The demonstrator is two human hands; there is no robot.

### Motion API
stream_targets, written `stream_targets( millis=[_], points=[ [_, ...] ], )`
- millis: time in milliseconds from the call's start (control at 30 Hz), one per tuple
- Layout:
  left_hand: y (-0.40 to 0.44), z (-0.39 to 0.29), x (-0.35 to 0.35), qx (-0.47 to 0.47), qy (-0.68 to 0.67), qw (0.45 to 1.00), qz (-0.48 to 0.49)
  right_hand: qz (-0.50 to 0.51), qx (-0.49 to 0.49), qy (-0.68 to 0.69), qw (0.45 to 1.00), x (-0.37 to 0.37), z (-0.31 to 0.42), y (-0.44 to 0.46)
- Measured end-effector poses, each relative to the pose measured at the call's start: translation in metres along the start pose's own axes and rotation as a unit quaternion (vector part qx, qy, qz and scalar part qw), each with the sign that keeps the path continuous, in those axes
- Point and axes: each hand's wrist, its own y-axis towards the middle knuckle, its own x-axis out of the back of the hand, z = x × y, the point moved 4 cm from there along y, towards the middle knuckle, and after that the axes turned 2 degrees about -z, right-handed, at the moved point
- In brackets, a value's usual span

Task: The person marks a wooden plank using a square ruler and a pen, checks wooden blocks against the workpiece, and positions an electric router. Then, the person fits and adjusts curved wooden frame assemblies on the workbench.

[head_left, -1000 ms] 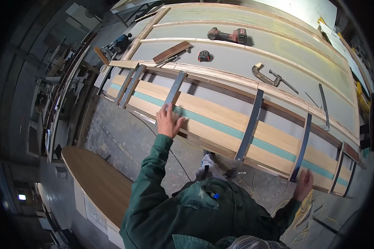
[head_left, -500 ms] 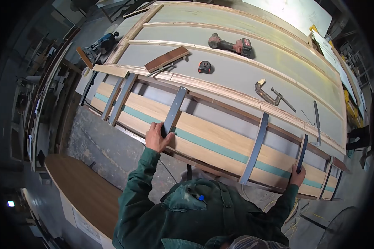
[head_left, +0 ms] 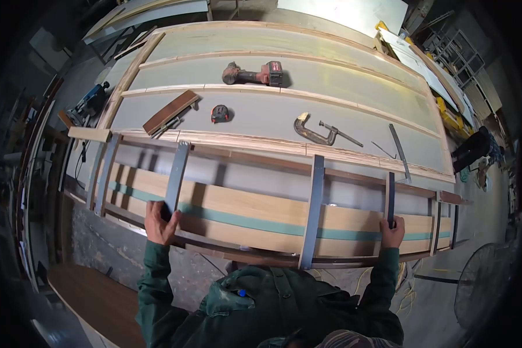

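A long panel of pale wood boards (head_left: pixel 249 203) with a green stripe (head_left: pixel 255 223) lies along the near side of the bench, inside a dark frame. Several grey flat bars cross over it. My left hand (head_left: pixel 162 223) is closed around the lower end of one flat bar (head_left: pixel 178 174), at the left part of the panel. Farther right, my right hand (head_left: pixel 392 233) grips the near end of a shorter dark bar (head_left: pixel 390 194). Another grey bar (head_left: pixel 312 209) spans the panel between my hands. The undersides of both gripped bars are hidden by my fingers.
Behind the panel, a large wood-ribbed frame (head_left: pixel 214 88) carries a cordless power tool (head_left: pixel 252 74), a tape measure (head_left: pixel 219 113), a brown block (head_left: pixel 171 112) and a C-clamp (head_left: pixel 325 134). A brown board (head_left: pixel 93 296) stands at lower left, a fan (head_left: pixel 484 284) at lower right.
My view has turned, so the bench and tools appear farther left and more level. Both hands remain on the same bars; any movement of the bars themselves is hard to tell.
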Motion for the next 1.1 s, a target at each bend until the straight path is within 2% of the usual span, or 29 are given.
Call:
stream_targets(
  millis=[33, 67, 200, 233, 333, 433, 467, 533, 600, 667, 733, 867, 900, 967, 1033, 1100],
  points=[
    [0.004, -0.007, 0.008, 0.020, 0.014, 1.000, -0.009, 0.001, -0.017, 0.023, 1.000, 0.006, 0.008, 0.004],
    [0.010, -0.017, 0.020, -0.009, 0.028, 0.999, -0.033, -0.007, -0.008, 0.029, 1.000, 0.011, 0.015, 0.008],
    [0.047, -0.049, 0.055, 0.003, 0.034, 0.999, -0.021, -0.009, -0.015, 0.060, 0.998, 0.034, 0.035, 0.028],
    [0.056, -0.062, 0.061, -0.020, 0.016, 0.999, -0.019, -0.012, -0.003, 0.057, 0.998, 0.038, 0.034, 0.035],
    [0.064, -0.068, 0.061, 0.019, 0.019, 1.000, -0.012, 0.012, -0.010, 0.056, 0.998, 0.045, 0.007, 0.048],
    [0.071, -0.072, 0.056, -0.023, -0.004, 0.999, -0.042, 0.015, -0.064, 0.184, 0.981, 0.039, -0.033, 0.067],
    [0.078, -0.067, 0.052, -0.045, -0.007, 0.998, -0.046, 0.016, -0.053, 0.183, 0.981, 0.039, -0.027, 0.075],
    [0.085, -0.071, 0.047, -0.054, 0.032, 0.997, -0.033, 0.028, -0.036, 0.172, 0.984, 0.032, -0.034, 0.087],
    [0.101, -0.051, 0.025, -0.047, -0.019, 0.997, -0.051, 0.035, -0.022, 0.157, 0.987, 0.018, -0.034, 0.106],
    [0.117, -0.045, 0.009, -0.045, 0.000, 0.998, -0.048, -0.003, -0.014, 0.144, 0.989, -0.002, -0.051, 0.131],
    [0.131, -0.035, -0.008, -0.052, 0.016, 0.997, -0.061, -0.025, 0.019, 0.076, 0.997, -0.011, -0.026, 0.138],
    [0.146, -0.020, -0.044, -0.011, 0.036, 0.997, -0.074, -0.055, 0.042, 0.032, 0.997, -0.051, -0.043, 0.174],
    [0.146, -0.018, -0.052, 0.002, 0.033, 0.998, -0.057, -0.035, 0.010, 0.049, 0.998, -0.057, -0.036, 0.173],
    [0.146, -0.012, -0.066, 0.008, 0.029, 0.998, -0.061, -0.062, 0.017, 0.038, 0.997, -0.062, -0.021, 0.166],
    [0.143, -0.008, -0.077, 0.008, 0.018, 0.997, -0.070, -0.051, 0.024, 0.011, 0.998, -0.079, -0.041, 0.179],
    [0.141, -0.004, -0.081, 0.033, 0.046, 0.998, -0.016, -0.039, -0.025, -0.048, 0.998, -0.097, -0.057, 0.186]
  ],
)
